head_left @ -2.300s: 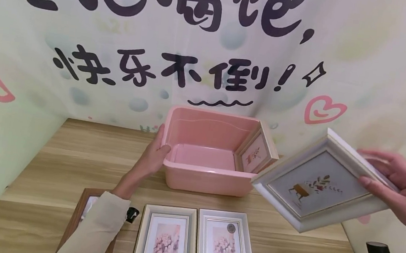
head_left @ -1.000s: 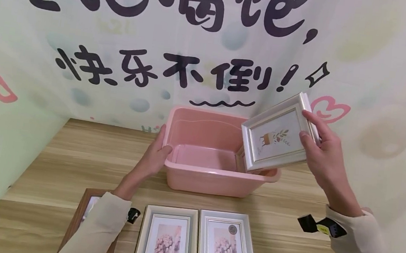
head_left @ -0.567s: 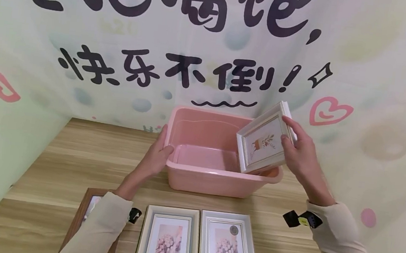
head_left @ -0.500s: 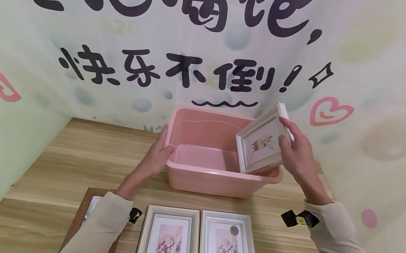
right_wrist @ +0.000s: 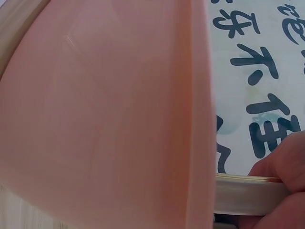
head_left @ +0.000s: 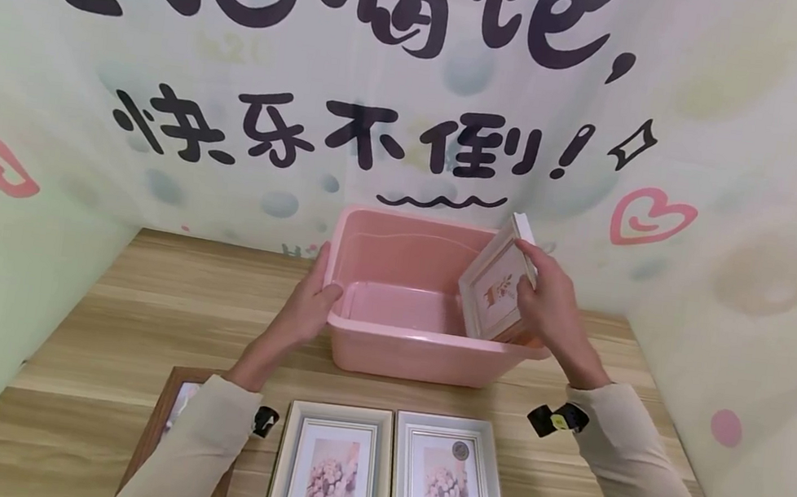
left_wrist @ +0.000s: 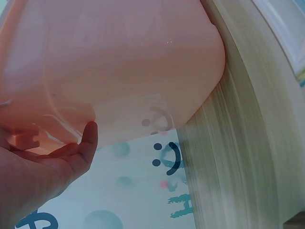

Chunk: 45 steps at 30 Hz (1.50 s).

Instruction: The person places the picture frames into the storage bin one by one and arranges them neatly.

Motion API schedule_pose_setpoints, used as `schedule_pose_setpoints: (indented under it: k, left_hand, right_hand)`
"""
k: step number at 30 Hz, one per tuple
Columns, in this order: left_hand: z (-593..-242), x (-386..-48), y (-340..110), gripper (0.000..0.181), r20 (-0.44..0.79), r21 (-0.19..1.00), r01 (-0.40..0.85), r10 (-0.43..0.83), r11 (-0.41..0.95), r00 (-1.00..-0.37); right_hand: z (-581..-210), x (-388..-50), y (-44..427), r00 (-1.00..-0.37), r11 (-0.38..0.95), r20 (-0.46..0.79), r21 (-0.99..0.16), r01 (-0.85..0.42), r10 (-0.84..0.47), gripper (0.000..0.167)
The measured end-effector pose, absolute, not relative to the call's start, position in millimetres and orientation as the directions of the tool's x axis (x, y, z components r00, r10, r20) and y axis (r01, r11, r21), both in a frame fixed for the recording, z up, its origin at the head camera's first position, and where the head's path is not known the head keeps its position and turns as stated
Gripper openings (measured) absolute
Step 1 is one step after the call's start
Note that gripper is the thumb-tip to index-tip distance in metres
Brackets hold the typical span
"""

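I log, head view: tub [head_left: 408, 356], centre, plain pink; held frame [head_left: 486, 271], right of centre, whitish, orange-brown motif; lower centre, cream frame [head_left: 332, 475] and silvery-white frame [head_left: 447, 488], pink floral prints; tabletop [head_left: 118, 315], streaked wood-grain brown.

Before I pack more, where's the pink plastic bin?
Head view, centre: the bin stands beyond two pale picture frames, the left hand gripping its left rim.

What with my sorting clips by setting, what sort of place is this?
Probably an indoor, staged corner: a wood-grain surface against a lettered backdrop, with picture frames before a pink bin.
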<state>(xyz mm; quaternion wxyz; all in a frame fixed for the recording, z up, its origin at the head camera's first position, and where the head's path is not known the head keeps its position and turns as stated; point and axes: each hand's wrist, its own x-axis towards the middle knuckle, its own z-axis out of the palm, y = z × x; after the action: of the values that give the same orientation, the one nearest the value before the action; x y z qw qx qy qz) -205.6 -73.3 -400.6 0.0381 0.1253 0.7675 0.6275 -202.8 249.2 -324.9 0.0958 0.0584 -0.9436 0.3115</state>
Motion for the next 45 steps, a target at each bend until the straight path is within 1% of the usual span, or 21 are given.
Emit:
schedule_pose_setpoints:
  k: [7, 13, 16, 20, 24, 26, 29, 31, 34, 41, 45]
  left_hand:
    - [-399.1, -205.0, -73.6, 0.075, 0.108, 0.973, 0.154, 0.243, 0.175, -0.964]
    - [-400.7, -205.3, -72.6, 0.075, 0.105, 0.972, 0.15, 0.241, 0.178, -0.965]
    - [-401.4, -205.5, -72.5, 0.075, 0.104, 0.972, 0.149, 0.237, 0.182, -0.966]
    - [-401.1, -205.3, -72.6, 0.075, 0.1, 0.971, 0.146, 0.233, 0.188, -0.967]
    - [-401.2, -205.1, -73.3, 0.074, 0.098, 0.973, 0.142, 0.231, 0.184, -0.968]
    - [-401.2, -205.0, -73.5, 0.074, 0.099, 0.974, 0.142, 0.23, 0.179, -0.968]
    - [-401.4, -205.3, -73.5, 0.074, 0.099, 0.974, 0.141, 0.232, 0.176, -0.968]
    - [-401.4, -205.2, -73.6, 0.074, 0.097, 0.975, 0.14, 0.234, 0.175, -0.967]
    - [-401.4, -205.2, -73.6, 0.074, 0.095, 0.975, 0.138, 0.234, 0.173, -0.967]
    - [-400.3, -204.7, -73.0, 0.074, 0.105, 0.977, 0.145, 0.24, 0.154, -0.965]
    - [-401.4, -204.9, -72.8, 0.073, 0.106, 0.977, 0.147, 0.242, 0.156, -0.964]
  right_hand:
    - [-327.2, -210.5, 240.1, -0.981, 0.826, 0.173, -0.537, -0.171, -0.091, 0.06]
    - [-334.5, -219.4, 233.0, -0.987, 0.861, 0.137, -0.488, -0.145, -0.089, 0.063]
    - [-340.4, -221.9, 230.4, -0.985, 0.9, 0.131, -0.407, -0.158, -0.114, 0.065]
    - [-345.3, -222.9, 226.8, -0.972, 0.953, 0.164, -0.225, -0.204, -0.169, 0.069]
    - [-344.3, -221.2, 225.4, -0.969, 0.972, 0.159, -0.103, -0.209, -0.191, 0.074]
    - [-343.2, -220.1, 227.0, -0.97, 0.977, 0.147, -0.059, -0.204, -0.194, 0.071]
    - [-342.2, -218.9, 232.6, -0.97, 0.979, 0.136, -0.007, -0.204, -0.201, 0.062]
    - [-342.0, -218.3, 237.2, -0.971, 0.979, 0.128, 0.008, -0.202, -0.201, 0.057]
    - [-341.8, -217.7, 243.2, -0.976, 0.982, 0.112, -0.005, -0.186, -0.185, 0.056]
    - [-340.8, -216.1, 250.8, -0.987, 0.987, 0.069, -0.068, -0.148, -0.143, 0.067]
    - [-337.2, -210.3, 253.5, -0.988, 0.983, 0.068, -0.107, -0.148, -0.142, 0.068]
